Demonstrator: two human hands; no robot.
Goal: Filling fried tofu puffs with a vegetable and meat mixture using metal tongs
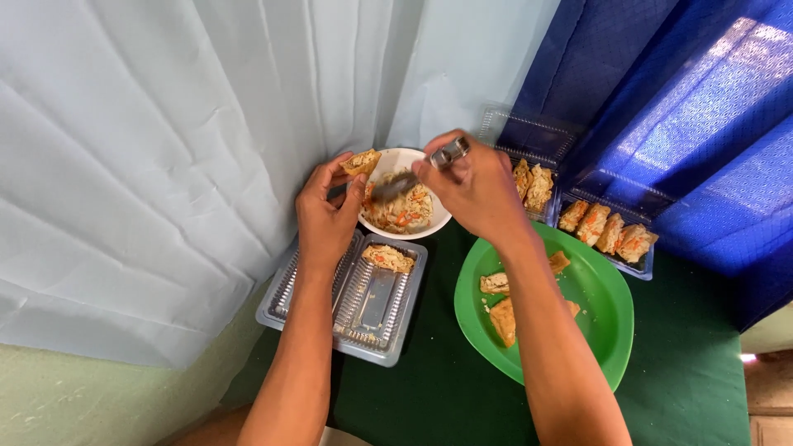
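Head view: your left hand [326,216] pinches a small tofu piece [361,162] between thumb and fingertips, so that hand is closed on it. The piece sits just above your fingers, over the left rim of the white bowl [438,221]. Its long side runs left to right, tipped up a little at the right end.

Your right hand [475,188] is wrapped tight around a metal spoon [413,175]. The handle sticks up past your knuckles and the scoop end points left and down, into the filling in the bowl, close to your left thumb.

Below your left hand is an open clear tray [355,326] with one stuffed piece [387,258] in it. Under your right arm is a green plate [607,318] with more tofu. Past your right hand are two clear boxes [636,266] of filled pieces.

It all rests on a dark green cloth [446,388]. A pale curtain [165,149] hangs on the left and a blue curtain [686,107] on the right.
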